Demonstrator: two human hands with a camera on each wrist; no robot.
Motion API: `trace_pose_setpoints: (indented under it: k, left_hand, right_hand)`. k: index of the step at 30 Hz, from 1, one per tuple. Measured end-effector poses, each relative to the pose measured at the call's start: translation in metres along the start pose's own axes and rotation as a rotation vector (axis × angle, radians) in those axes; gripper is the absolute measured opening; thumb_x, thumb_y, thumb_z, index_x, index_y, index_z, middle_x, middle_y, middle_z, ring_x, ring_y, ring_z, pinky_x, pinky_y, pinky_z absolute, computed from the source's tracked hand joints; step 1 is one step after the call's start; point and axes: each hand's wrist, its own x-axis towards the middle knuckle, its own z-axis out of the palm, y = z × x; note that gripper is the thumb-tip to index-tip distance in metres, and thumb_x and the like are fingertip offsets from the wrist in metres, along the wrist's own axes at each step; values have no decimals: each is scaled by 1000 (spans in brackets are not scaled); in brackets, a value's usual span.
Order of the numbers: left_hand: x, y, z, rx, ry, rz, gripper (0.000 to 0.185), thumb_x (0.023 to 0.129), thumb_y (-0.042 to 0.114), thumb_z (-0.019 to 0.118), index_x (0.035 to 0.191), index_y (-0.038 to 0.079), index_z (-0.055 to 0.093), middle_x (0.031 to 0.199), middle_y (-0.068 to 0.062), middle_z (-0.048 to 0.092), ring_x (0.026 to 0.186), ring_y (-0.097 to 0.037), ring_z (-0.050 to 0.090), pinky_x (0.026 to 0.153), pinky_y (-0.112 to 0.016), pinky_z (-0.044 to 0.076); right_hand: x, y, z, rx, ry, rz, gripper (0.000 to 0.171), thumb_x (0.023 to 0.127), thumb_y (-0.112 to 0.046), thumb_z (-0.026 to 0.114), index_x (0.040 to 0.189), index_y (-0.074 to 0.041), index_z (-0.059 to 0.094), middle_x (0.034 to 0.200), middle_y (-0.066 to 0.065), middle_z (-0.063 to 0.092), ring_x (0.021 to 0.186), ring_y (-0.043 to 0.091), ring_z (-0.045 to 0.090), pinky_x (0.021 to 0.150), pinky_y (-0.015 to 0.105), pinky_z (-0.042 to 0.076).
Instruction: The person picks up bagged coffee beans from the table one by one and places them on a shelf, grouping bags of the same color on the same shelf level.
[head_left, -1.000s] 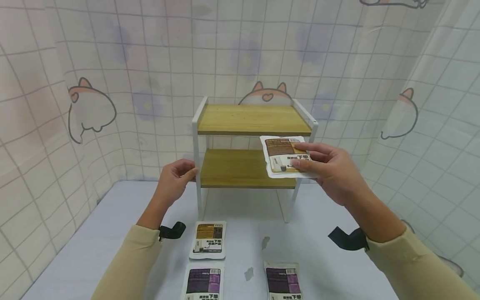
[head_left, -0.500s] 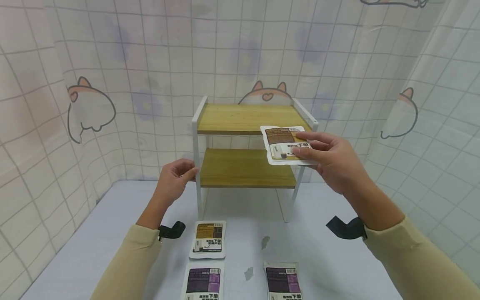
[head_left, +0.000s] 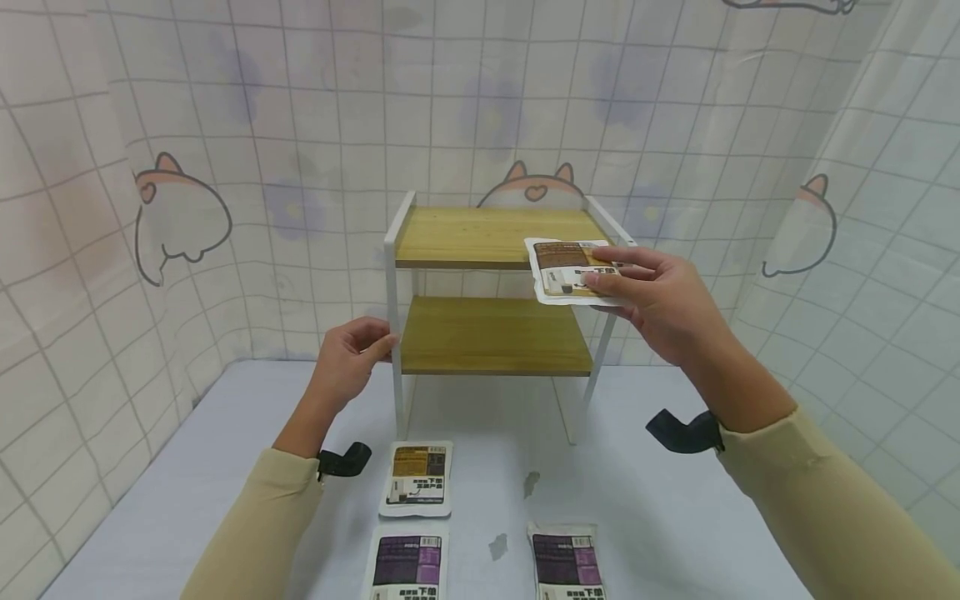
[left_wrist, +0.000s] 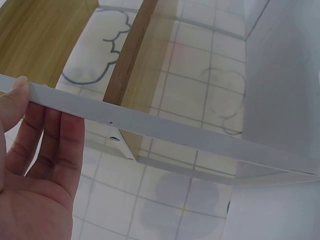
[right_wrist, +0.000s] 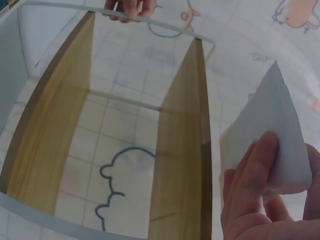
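In the head view my left hand (head_left: 347, 364) grips the left front post (head_left: 394, 304) of a small two-tier shelf with wooden boards and a white frame. The left wrist view shows the thumb on one side of that post and the fingers behind it. My right hand (head_left: 663, 302) pinches a flat brown-and-white packet (head_left: 553, 260), thumb on its printed face. The packet overlaps the right front part of the top board (head_left: 480, 233) in the head view. From the right wrist, the packet's plain white back (right_wrist: 280, 115) shows beside that board, fingers spread over it.
On the white table (head_left: 217, 475) in front of the shelf lie a yellow-brown packet (head_left: 417, 479) and two purple packets, one left (head_left: 407, 562) and one right (head_left: 566, 560). The lower board (head_left: 491, 335) sits beneath the top one. A grid-patterned curtain (head_left: 315, 108) surrounds the table.
My right hand has raised the packet from in front of the lower tier to about the top board's level, and the packet has tipped flatter. The left hand stays on the post.
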Motion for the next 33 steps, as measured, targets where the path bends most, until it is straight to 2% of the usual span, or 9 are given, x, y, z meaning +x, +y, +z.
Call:
trace_pose_setpoints:
  k: [5, 10, 17, 33]
  left_hand:
    - [0, 0, 0, 4, 0, 3, 26, 100, 24, 68, 114, 3, 71, 107, -15, 74, 88, -17, 70, 83, -28, 62]
    - [0, 1, 1, 6, -1, 3, 24, 100, 25, 68, 114, 5, 72, 108, -15, 74, 88, -17, 70, 85, -32, 62]
    - [0, 2, 2, 1, 7, -5, 23, 100, 24, 68, 113, 6, 72, 108, -16, 73, 88, -17, 70, 82, -24, 61]
    - [-1, 0, 1, 1, 3, -18, 27, 100, 26, 68, 116, 4, 71, 112, -18, 73, 91, -16, 71, 83, -21, 60]
  right_hand:
    - [8, 1, -2, -24, 2, 3, 58, 94, -26, 76, 146, -11, 57, 157, 12, 37, 133, 33, 50, 93, 20, 57]
    - [14, 2, -2, -22, -3, 0, 57, 93, -25, 77, 143, -7, 59, 157, 10, 34, 133, 32, 47, 92, 21, 58]
    - [20, 0, 0, -35, 17, 1, 57, 91, -26, 80, 141, -8, 61, 158, 11, 35, 131, 33, 51, 92, 24, 59]
    - [29, -1, 5, -67, 52, -10, 56, 91, -27, 79, 141, -9, 61, 155, 13, 41, 125, 33, 58, 91, 26, 59]
